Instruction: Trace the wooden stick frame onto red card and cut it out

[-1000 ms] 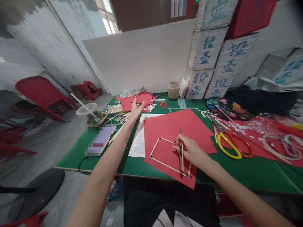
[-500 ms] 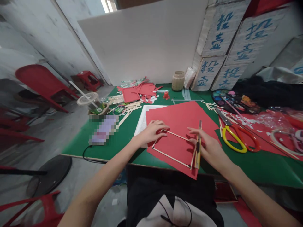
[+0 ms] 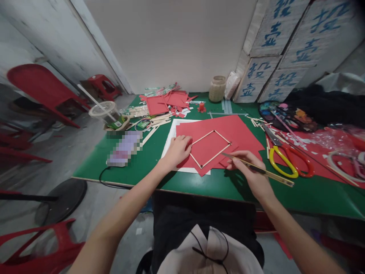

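Observation:
A four-sided frame of thin wooden sticks (image 3: 216, 155), with dark joints at its corners, lies flat on red paper (image 3: 185, 131). My left hand (image 3: 179, 149) has its curled fingers on the frame's left corner, which they hide, pinning it to the paper. In my right hand (image 3: 251, 167) is a utility knife (image 3: 273, 177) with a yellowish handle. Its blade points left, with the tip close to the frame's lower right stick. I cannot tell whether the blade touches the paper. White sheets (image 3: 170, 140) show under the red paper.
Scissors (image 3: 283, 161) with yellow and red handles lie to the right, near a paint palette (image 3: 288, 118). At the back stand a jar (image 3: 217, 89) and a red candle (image 3: 202, 106). A lidded drink cup (image 3: 110, 116) and a blurred phone-like object (image 3: 125, 148) are at left.
The frame and upper red paper have turned, so a corner points toward me. My left hand has shifted slightly left. The knife has swung from upright to pointing left, beside the frame.

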Demonstrator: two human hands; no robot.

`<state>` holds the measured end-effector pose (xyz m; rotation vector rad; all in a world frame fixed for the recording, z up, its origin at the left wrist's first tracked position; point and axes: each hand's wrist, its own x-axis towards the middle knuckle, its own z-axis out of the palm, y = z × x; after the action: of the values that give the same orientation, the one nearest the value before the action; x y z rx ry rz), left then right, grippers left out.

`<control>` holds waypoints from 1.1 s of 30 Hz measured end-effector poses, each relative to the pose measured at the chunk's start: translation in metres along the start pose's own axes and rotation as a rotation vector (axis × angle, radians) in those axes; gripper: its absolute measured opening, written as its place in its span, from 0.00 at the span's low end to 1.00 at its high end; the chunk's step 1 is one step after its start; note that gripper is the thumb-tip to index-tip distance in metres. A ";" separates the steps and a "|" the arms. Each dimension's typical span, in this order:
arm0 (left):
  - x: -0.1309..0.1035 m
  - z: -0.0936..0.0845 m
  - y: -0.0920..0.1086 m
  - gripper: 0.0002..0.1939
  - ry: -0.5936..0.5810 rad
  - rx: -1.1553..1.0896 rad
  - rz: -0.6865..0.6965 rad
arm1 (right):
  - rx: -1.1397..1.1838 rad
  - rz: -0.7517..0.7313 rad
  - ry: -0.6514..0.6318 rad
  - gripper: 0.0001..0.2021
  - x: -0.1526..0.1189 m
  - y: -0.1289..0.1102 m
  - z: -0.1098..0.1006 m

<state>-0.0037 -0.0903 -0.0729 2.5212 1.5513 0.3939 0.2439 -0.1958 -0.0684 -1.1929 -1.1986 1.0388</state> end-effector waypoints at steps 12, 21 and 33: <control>-0.063 -0.002 0.025 0.15 -0.031 -0.237 0.460 | 0.057 0.163 -0.312 0.20 0.037 0.005 0.022; -0.081 0.014 0.027 0.15 0.091 -0.247 0.445 | -0.060 0.086 -0.443 0.22 0.043 0.015 0.040; -0.081 0.017 0.025 0.14 0.116 -0.200 0.465 | -0.119 0.082 -0.492 0.19 0.044 0.017 0.040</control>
<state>-0.0120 -0.1742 -0.0934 2.7140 0.8837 0.7233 0.2090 -0.1463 -0.0808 -1.1171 -1.6189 1.3903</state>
